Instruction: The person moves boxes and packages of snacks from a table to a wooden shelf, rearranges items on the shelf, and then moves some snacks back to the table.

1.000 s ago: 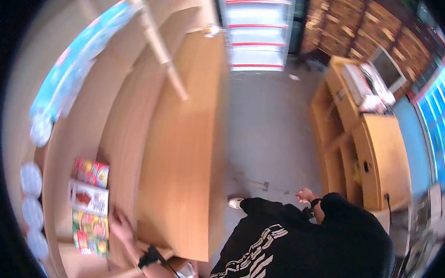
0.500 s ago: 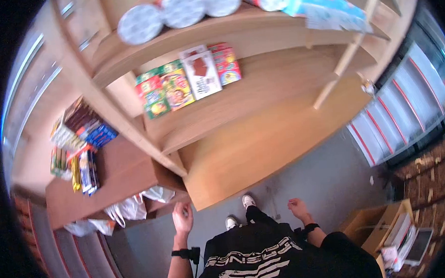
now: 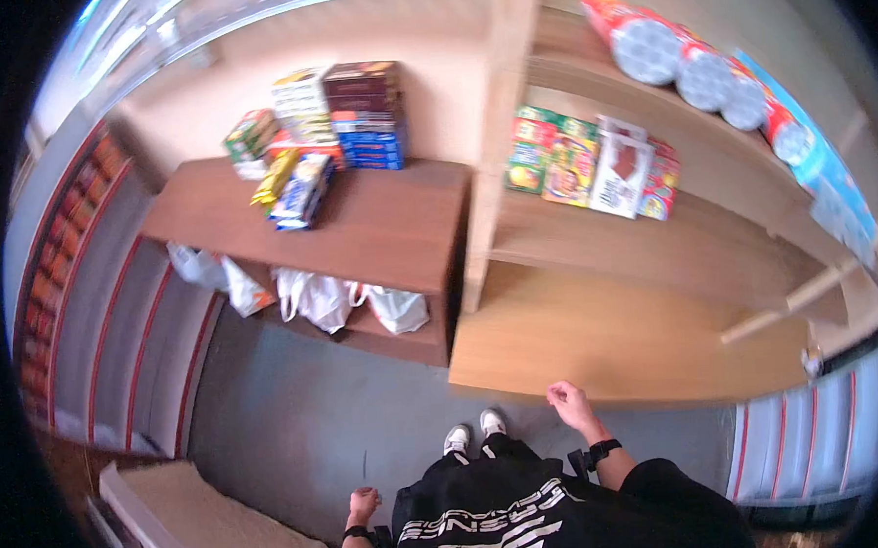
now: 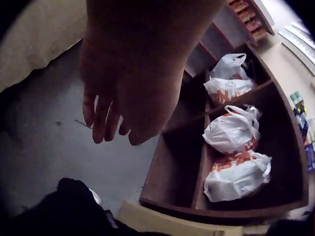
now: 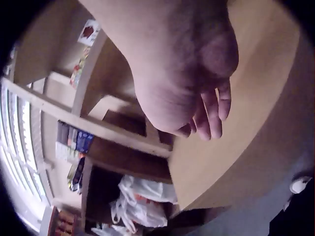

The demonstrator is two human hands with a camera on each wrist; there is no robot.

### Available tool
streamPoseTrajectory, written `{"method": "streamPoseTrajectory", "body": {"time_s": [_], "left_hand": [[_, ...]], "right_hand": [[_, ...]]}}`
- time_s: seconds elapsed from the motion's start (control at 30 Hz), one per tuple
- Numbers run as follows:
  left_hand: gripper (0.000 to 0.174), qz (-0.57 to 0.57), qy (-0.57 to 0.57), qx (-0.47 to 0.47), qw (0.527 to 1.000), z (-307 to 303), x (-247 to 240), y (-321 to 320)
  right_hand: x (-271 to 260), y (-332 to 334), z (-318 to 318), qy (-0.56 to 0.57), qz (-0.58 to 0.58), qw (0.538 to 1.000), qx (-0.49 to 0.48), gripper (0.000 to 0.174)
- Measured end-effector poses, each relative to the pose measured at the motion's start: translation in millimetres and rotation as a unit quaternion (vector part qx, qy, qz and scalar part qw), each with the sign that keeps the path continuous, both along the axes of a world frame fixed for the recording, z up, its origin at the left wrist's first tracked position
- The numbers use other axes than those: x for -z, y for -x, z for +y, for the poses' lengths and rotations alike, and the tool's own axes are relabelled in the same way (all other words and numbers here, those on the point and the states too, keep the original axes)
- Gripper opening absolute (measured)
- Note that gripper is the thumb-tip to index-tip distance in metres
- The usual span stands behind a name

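My left hand [image 3: 364, 503] hangs low beside my body, over the grey floor, and holds nothing. In the left wrist view its fingers [image 4: 100, 120] dangle loosely, left of the brown cabinet. Near the front edge of the light wooden counter [image 3: 598, 336] is my right hand [image 3: 570, 405], also with nothing in it. The right wrist view shows its fingers [image 5: 211, 115] relaxed over that counter. On the shelf above stand a white packet [image 3: 621, 173] with a brown picture and several colourful packets [image 3: 571, 160] leaning side by side.
A brown cabinet [image 3: 397, 212] stands at the left, bearing stacked boxes [image 3: 365, 116] and blue and yellow packets [image 3: 301, 192]. White plastic bags [image 3: 318, 297] sit in its lower compartments. Round-ended packs [image 3: 645, 51] line the upper shelf. Racks with red edges [image 3: 118, 317] stand farther left.
The view has swung left from the counter and floor to the brown cabinet. My left hand, earlier beside the shelf packets, has moved away and down to my side. Both hands remain without anything held.
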State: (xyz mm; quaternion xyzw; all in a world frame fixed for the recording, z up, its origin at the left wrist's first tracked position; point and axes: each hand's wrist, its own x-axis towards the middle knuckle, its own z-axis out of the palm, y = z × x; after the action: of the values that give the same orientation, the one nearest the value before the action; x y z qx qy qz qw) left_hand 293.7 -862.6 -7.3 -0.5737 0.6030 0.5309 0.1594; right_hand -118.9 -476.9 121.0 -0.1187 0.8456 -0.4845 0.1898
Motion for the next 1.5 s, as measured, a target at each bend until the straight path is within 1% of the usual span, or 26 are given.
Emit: {"method": "streamPoseTrajectory", "body": {"time_s": [0.03,0.1,0.17,0.23,0.27,0.33,0.4,0.47,0.5,0.6,0.67,0.7,0.77,0.8,0.83,0.9,0.93,0.97,1.03,1.1,1.13,1.2,1.23,1.3,1.37,1.5], "left_hand": [[0.037,0.038,0.007,-0.009,0.999,12.1,-13.8,4.8],[0.038,0.050,0.034,-0.058,0.996,36.7,-34.1,13.9],[0.038,0.063,0.061,-0.098,0.991,59.4,-37.3,14.4],[0.038,0.032,0.073,-0.093,0.993,73.7,-36.9,14.3],[0.040,0.013,0.073,-0.088,0.993,82.8,-43.0,12.2],[0.042,0.023,0.056,-0.135,0.989,101.6,-30.7,-4.4],[0.041,0.016,0.061,-0.169,0.984,117.6,-31.2,-16.1],[0.032,-0.005,0.038,-0.193,0.981,136.2,-36.0,-30.3],[0.032,-0.008,0.040,-0.202,0.979,144.1,-37.5,-33.6],[0.032,-0.039,0.040,-0.185,0.981,167.6,-40.3,-47.0],[0.032,-0.016,0.028,-0.244,0.969,181.3,-37.8,-46.6],[0.032,-0.017,0.031,-0.254,0.966,184.8,-36.4,-45.7],[0.043,0.012,0.020,-0.296,0.955,189.6,-26.2,-47.7],[0.045,0.014,0.023,-0.279,0.960,189.6,-12.1,-54.5],[0.045,0.017,0.023,-0.290,0.956,191.2,-13.1,-57.0],[0.046,0.033,0.023,-0.345,0.938,191.8,-13.3,-57.4],[0.046,0.012,0.040,-0.319,0.947,190.0,-17.1,-60.1],[0.045,0.021,0.040,-0.335,0.941,189.2,-28.5,-59.7],[0.045,0.036,0.034,-0.380,0.924,190.2,-23.1,-68.2],[0.044,0.043,0.035,-0.406,0.912,192.5,-20.9,-76.9],[0.043,0.045,0.038,-0.423,0.904,191.5,-18.5,-81.8],[0.041,0.032,0.030,-0.440,0.897,190.1,-14.1,-91.2],[0.039,0.010,0.020,-0.447,0.894,191.0,-11.5,-95.8],[0.038,0.019,0.022,-0.460,0.888,190.3,-5.7,-102.5],[0.032,0.029,-0.012,-0.459,0.888,184.0,1.4,-112.9],[0.037,0.038,-0.031,-0.430,0.901,166.0,17.9,-133.1]], "right_hand": [[-1.9,9.0,-12.9,-0.035,0.019,0.999,-0.037,0.018],[-42.2,17.5,-49.8,-0.040,0.044,0.993,-0.104,0.019],[-74.0,28.3,-79.7,-0.044,0.072,0.983,-0.161,0.021],[-91.2,42.6,-108.2,-0.043,0.062,0.973,-0.219,0.022],[-97.8,49.6,-120.6,-0.048,0.079,0.966,-0.241,0.022],[-107.6,61.6,-144.2,-0.031,0.099,0.956,-0.276,0.022],[-121.0,68.8,-164.9,-0.017,0.112,0.945,-0.308,0.021],[-139.5,71.7,-184.5,0.030,0.128,0.935,-0.331,0.021],[-146.6,73.0,-192.9,0.034,0.125,0.931,-0.340,0.021],[-160.7,73.7,-214.7,0.064,0.130,0.921,-0.362,0.020],[-158.8,74.0,-229.8,0.100,0.117,0.920,-0.361,0.018],[-157.9,75.1,-239.3,0.122,0.109,0.918,-0.360,0.017],[-168.4,78.2,-262.1,0.118,0.143,0.917,-0.354,0.014],[-171.6,80.6,-276.0,0.122,0.132,0.924,-0.337,0.014],[-172.9,84.3,-290.9,0.124,0.122,0.931,-0.320,0.015],[-171.8,96.3,-324.5,0.174,0.159,0.930,-0.283,0.016],[-167.6,106.2,-344.0,0.169,0.168,0.937,-0.257,0.018],[-168.8,112.0,-358.2,0.181,0.194,0.936,-0.233,0.021],[-155.0,124.6,-382.6,0.195,0.258,0.934,-0.153,0.019],[-134.8,140.0,-393.4,0.112,0.360,0.919,-0.116,0.018],[-143.1,136.0,-395.4,0.055,0.351,0.927,-0.120,0.019],[-142.7,134.4,-399.3,0.017,0.363,0.923,-0.129,0.023],[-139.9,135.2,-399.6,0.007,0.385,0.913,-0.134,0.023],[-137.9,136.5,-398.1,-0.001,0.394,0.908,-0.141,0.022],[-139.9,133.2,-397.0,0.003,0.393,0.909,-0.139,0.021],[-142.6,129.0,-396.0,0.013,0.396,0.908,-0.136,0.020]]}}
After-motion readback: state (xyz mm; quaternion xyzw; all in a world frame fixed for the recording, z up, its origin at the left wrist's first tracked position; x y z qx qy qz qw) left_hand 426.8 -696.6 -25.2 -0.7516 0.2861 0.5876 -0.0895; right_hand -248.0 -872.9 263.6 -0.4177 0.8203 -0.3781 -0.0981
